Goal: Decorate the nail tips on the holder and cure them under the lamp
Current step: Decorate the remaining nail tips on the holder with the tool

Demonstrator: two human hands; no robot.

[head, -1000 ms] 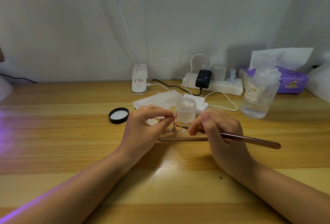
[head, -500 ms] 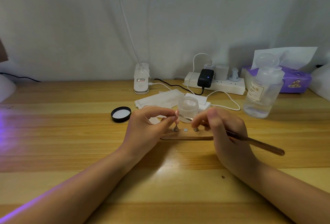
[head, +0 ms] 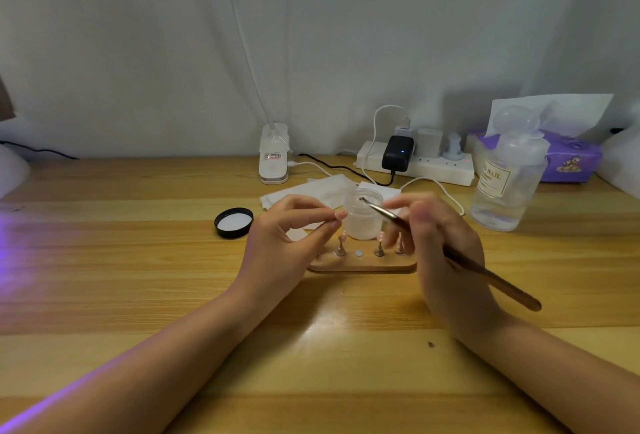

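A wooden nail-tip holder [head: 362, 265] lies on the desk in front of me, with pink nail tips [head: 342, 239] on small stands and one bare metal spot. My left hand [head: 289, 238] pinches a small nail tip between thumb and forefinger, just left of the holder. My right hand [head: 440, 243] grips a long brown nail brush [head: 485, 272]. The bristle end of the brush sits at the mouth of an open frosted jar [head: 363, 220] behind the holder.
The jar's black lid [head: 234, 222] lies to the left. White wipes [head: 311, 191], a clip lamp base [head: 274, 158], a power strip [head: 415, 163], a clear pump bottle [head: 507, 184] and a purple tissue pack [head: 568, 160] stand behind. Purple light falls on the desk's left edge.
My right hand has lifted the brush from the holder up to the jar mouth. More nail stands on the holder are now uncovered. My left hand keeps pinching the tip.
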